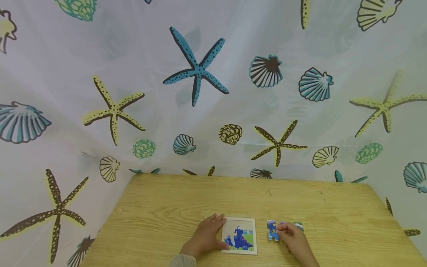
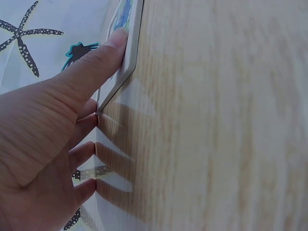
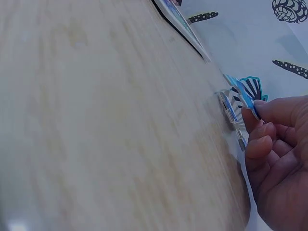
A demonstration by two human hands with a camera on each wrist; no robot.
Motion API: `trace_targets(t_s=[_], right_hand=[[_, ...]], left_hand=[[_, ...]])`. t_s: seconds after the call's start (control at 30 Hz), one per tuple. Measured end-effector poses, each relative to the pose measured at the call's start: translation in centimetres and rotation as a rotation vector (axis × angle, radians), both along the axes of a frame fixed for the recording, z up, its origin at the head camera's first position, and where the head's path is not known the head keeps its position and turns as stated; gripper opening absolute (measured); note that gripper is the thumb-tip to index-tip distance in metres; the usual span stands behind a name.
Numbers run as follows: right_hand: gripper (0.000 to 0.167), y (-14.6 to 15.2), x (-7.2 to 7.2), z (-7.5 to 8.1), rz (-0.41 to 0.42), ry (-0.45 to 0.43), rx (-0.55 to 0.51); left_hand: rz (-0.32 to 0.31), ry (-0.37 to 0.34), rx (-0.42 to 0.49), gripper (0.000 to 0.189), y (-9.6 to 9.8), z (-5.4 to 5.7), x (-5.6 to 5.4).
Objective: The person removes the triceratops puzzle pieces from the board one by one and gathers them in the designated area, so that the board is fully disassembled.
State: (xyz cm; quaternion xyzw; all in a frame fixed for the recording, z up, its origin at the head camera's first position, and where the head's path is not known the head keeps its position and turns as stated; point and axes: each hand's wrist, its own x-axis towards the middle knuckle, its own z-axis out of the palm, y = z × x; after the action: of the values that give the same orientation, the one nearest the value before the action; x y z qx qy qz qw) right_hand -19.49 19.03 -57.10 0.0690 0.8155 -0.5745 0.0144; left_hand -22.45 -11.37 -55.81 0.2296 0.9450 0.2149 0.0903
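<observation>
A square puzzle tray [image 1: 255, 237] with a pale frame lies on the table, and a blue dinosaur picture [image 1: 241, 243] partly fills it. At its left edge rests my left hand [image 1: 207, 235], with the thumb [image 2: 108, 50] on the frame and the other fingers extended, tips touching the tabletop. My right hand [image 1: 295, 243], to the right of the tray, pinches a blue jigsaw piece [image 3: 249, 102] between thumb and index finger, tilted up off the table. More jigsaw pieces [image 1: 270, 223] lie around and beneath that hand, partly hidden by it.
The wood-grain table [image 1: 166, 207] reaches back to a white curtain [image 1: 150, 66] printed with starfish and shells, which also encloses the left and right sides. Another jigsaw piece [image 1: 298, 224] lies just beyond the right hand.
</observation>
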Motion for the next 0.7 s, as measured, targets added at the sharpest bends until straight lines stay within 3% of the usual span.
trace_targets(t_s=[0.3, 0.5, 0.7], right_hand=[[0.011, 0.39, 0.23, 0.08, -0.003, 0.007, -0.011], [0.004, 0.21, -0.10, -0.42, 0.009, 0.098, 0.113], [0.005, -0.04, -0.10, -0.48, 0.024, 0.097, 0.191]], left_hand=[[-0.004, 0.016, -0.006, 0.090, -0.01, 0.04, 0.02], [0.000, 0.007, -0.002, 0.090, 0.06, 0.26, 0.07], [-0.004, 0.023, -0.011, 0.089, 0.12, 0.26, 0.10]])
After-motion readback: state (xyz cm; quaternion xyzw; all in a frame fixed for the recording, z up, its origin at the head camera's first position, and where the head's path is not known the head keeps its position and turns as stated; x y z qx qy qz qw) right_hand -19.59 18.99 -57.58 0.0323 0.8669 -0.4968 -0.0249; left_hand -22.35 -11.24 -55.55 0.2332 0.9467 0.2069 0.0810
